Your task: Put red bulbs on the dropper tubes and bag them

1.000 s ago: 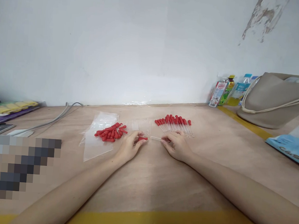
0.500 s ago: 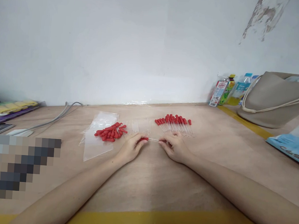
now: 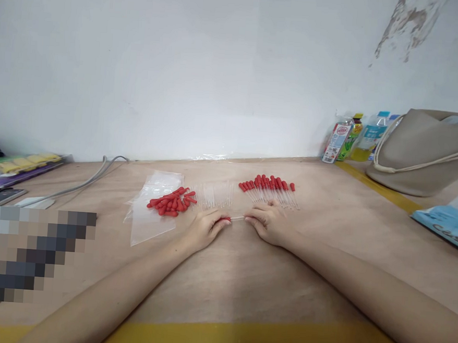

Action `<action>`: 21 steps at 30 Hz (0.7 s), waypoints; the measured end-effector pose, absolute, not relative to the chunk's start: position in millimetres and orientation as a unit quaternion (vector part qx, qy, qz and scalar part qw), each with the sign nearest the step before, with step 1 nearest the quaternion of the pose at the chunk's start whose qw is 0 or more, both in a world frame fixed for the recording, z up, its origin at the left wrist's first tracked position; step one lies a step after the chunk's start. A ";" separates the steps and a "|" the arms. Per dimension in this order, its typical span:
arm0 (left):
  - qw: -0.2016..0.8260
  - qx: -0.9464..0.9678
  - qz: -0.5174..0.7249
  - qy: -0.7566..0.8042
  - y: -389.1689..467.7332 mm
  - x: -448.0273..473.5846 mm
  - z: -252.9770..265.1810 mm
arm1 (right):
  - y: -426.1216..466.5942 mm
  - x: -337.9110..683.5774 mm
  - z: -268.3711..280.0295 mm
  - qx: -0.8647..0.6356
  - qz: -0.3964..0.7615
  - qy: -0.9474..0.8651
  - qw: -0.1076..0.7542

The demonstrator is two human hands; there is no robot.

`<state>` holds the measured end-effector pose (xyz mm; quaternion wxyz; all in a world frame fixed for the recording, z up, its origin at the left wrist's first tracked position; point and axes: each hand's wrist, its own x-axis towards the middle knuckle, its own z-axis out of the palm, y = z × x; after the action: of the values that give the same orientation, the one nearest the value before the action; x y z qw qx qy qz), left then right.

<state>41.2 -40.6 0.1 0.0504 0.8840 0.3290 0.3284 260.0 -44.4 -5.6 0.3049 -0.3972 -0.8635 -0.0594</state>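
- While the left hand (image 3: 206, 230) pinches a red rubber bulb (image 3: 225, 219) between thumb and fingers, its open end points toward the right hand (image 3: 269, 224).
- Right hand: thumb and fingers closed on a thin clear tube (image 3: 238, 218), which spans the gap between the hands and meets the bulb's mouth; how far it is seated cannot be told.
- Both hands lie low over the desk (image 3: 221, 286), near its middle, fingertips apart from each other.
- Beyond the left hand: a heap of loose red bulbs (image 3: 174, 202) resting on a translucent plastic bag (image 3: 142, 229).
- Between the groups: a row of bare clear tubes (image 3: 216, 194), roughly parallel.
- Beyond the right hand: droppers (image 3: 269, 182), red bulbs fitted on clear stems, fanned side by side with the bulbs toward the wall (image 3: 220, 77).
- Far right: a carton (image 3: 336, 142) beside drink bottles, and a greyish bag (image 3: 422, 159).
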 end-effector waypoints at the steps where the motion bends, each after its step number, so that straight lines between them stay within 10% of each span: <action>1: 0.045 0.885 0.329 0.327 -39.9 41.0 -0.9 | -44.6 259.6 -6.0 -0.395 -0.071 -0.862 0.309; 21: -0.001 0.879 0.403 0.255 -39.1 37.4 -3.8 | -48.2 254.6 -2.2 -0.411 0.073 -0.865 0.277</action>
<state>37.4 -39.1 -3.8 -0.0006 0.8793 0.2547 0.4026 254.6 -48.2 -2.2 0.2771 -0.4112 -0.8654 0.0726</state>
